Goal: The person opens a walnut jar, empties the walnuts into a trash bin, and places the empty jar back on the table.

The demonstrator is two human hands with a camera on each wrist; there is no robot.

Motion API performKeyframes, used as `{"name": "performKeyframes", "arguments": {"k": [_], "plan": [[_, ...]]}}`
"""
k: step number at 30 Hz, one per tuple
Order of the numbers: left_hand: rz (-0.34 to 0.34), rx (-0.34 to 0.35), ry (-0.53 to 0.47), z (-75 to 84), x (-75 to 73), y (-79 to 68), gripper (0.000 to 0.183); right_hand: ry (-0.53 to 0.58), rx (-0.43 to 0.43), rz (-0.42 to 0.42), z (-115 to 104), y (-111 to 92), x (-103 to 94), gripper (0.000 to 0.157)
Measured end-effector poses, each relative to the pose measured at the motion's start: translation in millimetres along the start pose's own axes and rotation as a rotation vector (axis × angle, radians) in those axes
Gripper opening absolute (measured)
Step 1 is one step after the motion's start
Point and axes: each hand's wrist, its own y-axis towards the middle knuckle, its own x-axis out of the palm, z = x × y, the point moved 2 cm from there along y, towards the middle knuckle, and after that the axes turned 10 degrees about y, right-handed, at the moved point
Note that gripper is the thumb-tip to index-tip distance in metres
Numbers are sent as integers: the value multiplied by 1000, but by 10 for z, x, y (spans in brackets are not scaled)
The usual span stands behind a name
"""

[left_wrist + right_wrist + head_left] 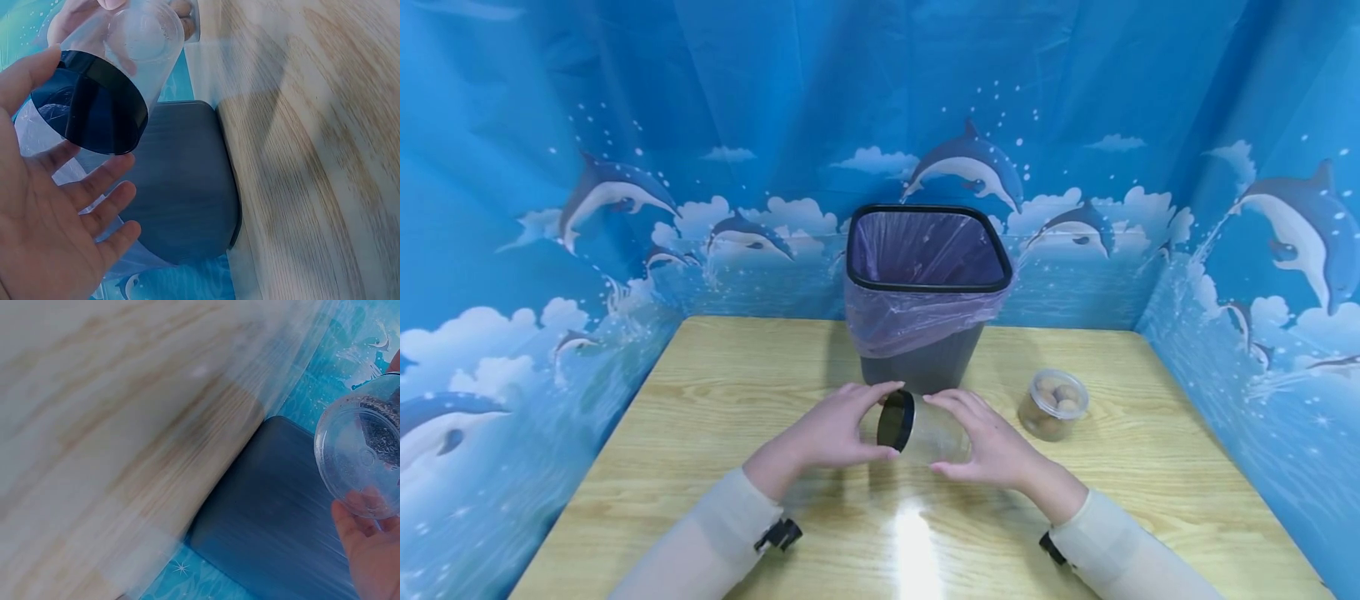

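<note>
A clear plastic jar (942, 433) lies sideways above the table in front of the bin, its black lid (895, 421) facing left. My left hand (842, 427) spans that lid, with thumb and index fingertips on opposite sides of the rim. In the left wrist view the other fingers of the left hand (59, 206) fan out below the lid (90, 106). My right hand (988, 437) holds the jar's body near its base, thumb below and fingers above. Through the jar's base (362, 456) in the right wrist view, some of the right hand's fingers show.
Behind the jar stands a dark grey bin (917, 367) with a purple liner (895, 321) and black rim. At the right, a clear round tub (1051, 421) contains several brown round pieces. Blue dolphin-print curtains (760, 100) border the wooden table (715, 392).
</note>
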Motion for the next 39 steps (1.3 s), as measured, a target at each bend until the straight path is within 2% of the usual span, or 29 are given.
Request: {"name": "performKeyframes", "arguments": {"k": [9, 14, 20, 27, 33, 39], "plan": [[7, 4, -7, -6, 8, -2, 88, 8, -4, 8, 0, -6, 8, 85], [31, -38, 8, -1, 5, 16, 81, 12, 5, 11, -2, -1, 5, 85], [65, -104, 79, 22, 46, 48, 79, 8, 6, 14, -11, 6, 1, 87], [47, -143, 88, 29, 65, 63, 81, 18, 7, 16, -27, 21, -6, 87], [40, -144, 83, 17, 69, 64, 83, 27, 23, 7, -34, 31, -5, 85], [27, -105, 29, -5, 55, 44, 80, 19, 26, -23, -28, 34, -9, 85]]}}
